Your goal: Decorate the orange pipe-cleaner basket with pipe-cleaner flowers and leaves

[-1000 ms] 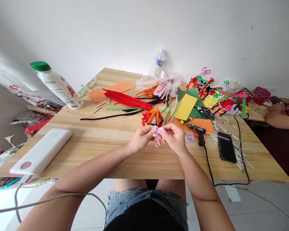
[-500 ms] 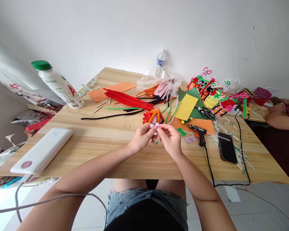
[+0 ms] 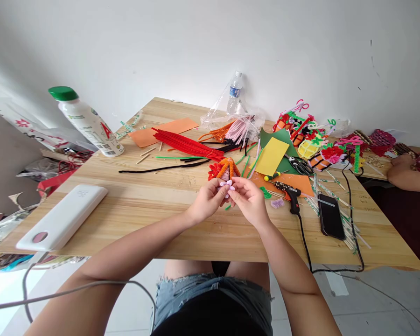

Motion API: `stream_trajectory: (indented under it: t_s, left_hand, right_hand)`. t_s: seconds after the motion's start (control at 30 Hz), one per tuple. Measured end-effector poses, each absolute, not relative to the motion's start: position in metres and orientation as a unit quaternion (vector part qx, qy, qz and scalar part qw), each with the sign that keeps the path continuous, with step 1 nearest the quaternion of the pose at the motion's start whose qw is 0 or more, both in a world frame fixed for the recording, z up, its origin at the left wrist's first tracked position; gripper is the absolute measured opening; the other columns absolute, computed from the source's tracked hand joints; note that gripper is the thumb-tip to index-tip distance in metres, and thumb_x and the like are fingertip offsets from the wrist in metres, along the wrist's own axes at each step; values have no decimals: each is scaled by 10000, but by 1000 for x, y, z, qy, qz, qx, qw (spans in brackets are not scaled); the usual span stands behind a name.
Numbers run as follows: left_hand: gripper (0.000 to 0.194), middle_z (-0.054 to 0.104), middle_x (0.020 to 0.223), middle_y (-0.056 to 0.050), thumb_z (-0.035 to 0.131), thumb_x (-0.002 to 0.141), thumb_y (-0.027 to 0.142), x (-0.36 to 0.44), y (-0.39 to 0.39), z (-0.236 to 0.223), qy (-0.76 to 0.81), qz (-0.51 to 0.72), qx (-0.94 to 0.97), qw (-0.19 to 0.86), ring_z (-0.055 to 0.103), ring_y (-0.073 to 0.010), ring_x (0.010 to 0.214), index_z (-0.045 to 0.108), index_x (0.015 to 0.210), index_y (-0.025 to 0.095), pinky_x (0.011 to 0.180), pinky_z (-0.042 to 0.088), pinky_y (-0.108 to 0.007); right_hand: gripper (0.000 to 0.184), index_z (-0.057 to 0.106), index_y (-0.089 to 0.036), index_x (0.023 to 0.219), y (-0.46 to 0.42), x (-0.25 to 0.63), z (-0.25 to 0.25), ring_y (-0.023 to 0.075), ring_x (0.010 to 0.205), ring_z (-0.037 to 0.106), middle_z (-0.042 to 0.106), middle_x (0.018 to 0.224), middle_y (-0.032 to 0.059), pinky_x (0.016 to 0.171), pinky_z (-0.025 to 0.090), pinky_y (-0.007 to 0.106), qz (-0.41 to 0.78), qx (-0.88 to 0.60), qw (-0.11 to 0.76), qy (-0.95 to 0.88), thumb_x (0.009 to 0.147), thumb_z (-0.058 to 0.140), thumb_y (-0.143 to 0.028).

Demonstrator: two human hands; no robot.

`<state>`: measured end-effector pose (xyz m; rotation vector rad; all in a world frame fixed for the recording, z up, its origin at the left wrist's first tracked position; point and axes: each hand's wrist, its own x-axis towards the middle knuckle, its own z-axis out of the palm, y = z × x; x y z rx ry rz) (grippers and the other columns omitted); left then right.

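I pinch a small purple fuzzy wire (image 3: 227, 185) between the fingertips of my left hand (image 3: 206, 201) and my right hand (image 3: 249, 199), both closed on it, above the middle of the tabletop (image 3: 143, 205). An orange and red craft (image 3: 223, 170) sits just behind it

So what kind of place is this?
Probably a craft work spot: a wooden table strewn with red pipe cleaners, a glue gun, scissors and finished pipe-cleaner flowers.
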<state>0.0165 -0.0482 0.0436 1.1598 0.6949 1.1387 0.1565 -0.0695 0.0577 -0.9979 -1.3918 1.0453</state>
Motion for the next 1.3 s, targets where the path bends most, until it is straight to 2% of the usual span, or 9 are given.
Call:
stream_trajectory:
  t_s: [0.07, 0.17, 0.37, 0.57, 0.73, 0.9, 1.07, 1.3]
  left_hand:
    - [457, 554, 593, 40, 701, 728, 575, 14, -46, 44, 313, 493, 518, 625, 497, -60, 477, 526, 776, 155, 439, 392, -179]
    - [434, 550, 608, 39, 720, 722, 546, 10, -43, 45, 322, 481, 534, 616, 492, -53, 486, 557, 764, 146, 456, 392, -177]
    - [434, 532, 567, 38, 741, 692, 545, 9, -43, 51, 329, 471, 526, 626, 467, -55, 434, 587, 738, 142, 386, 347, -173]
    - [440, 521, 492, 40, 738, 683, 562, 6, -44, 55, 334, 448, 543, 627, 437, -57, 385, 598, 718, 146, 340, 320, -169]
    - [439, 529, 464, 36, 739, 686, 559, 5, -41, 52, 328, 435, 547, 636, 434, -57, 368, 614, 716, 139, 346, 340, -177]
    - [446, 596, 538, 21, 816, 625, 479, 5, -39, 58, 290, 416, 526, 683, 524, -79, 422, 665, 826, 110, 421, 456, -215]
    - [491, 692, 704, -20, 885, 541, 347, 5, -39, 59, 307, 454, 460, 698, 640, -130, 551, 625, 882, 107, 489, 537, -247]
    - [458, 691, 619, -26, 887, 532, 361, 7, -39, 55, 348, 475, 432, 683, 653, -143, 533, 594, 767, 100, 521, 557, -268]
  right_hand:
    - [319, 640, -239, 1137, -70, 161, 59, 132, 687, 649, 666, 903, 32, 541, 562, 248, 358, -427, 523, -645, 835, 661, -340]
    - [260, 676, -249, 1128, -72, 165, 63, 149, 753, 651, 678, 972, 63, 618, 581, 275, 244, -439, 493, -711, 889, 585, -294]
    - [229, 705, -231, 1064, -71, 162, 61, 149, 697, 652, 687, 970, 86, 612, 578, 289, 173, -452, 494, -722, 913, 536, -262]
    - [262, 686, -241, 1117, -68, 162, 59, 171, 766, 671, 730, 908, 66, 683, 567, 304, 70, -421, 504, -751, 900, 545, -204]
    - [188, 718, -235, 955, -66, 163, 61, 177, 755, 673, 735, 872, 67, 681, 561, 315, 76, -437, 497, -746, 904, 538, -228]
    - [169, 708, -217, 921, -65, 163, 59, 168, 707, 655, 723, 839, 75, 653, 549, 312, 71, -455, 522, -718, 899, 543, -241]
    - [169, 693, -206, 903, -65, 159, 57, 140, 625, 604, 685, 837, 68, 557, 515, 276, 163, -485, 531, -676, 897, 564, -316]
    - [219, 688, -198, 844, -56, 155, 49, 147, 689, 621, 658, 909, 70, 514, 519, 250, 303, -480, 579, -585, 816, 659, -413]
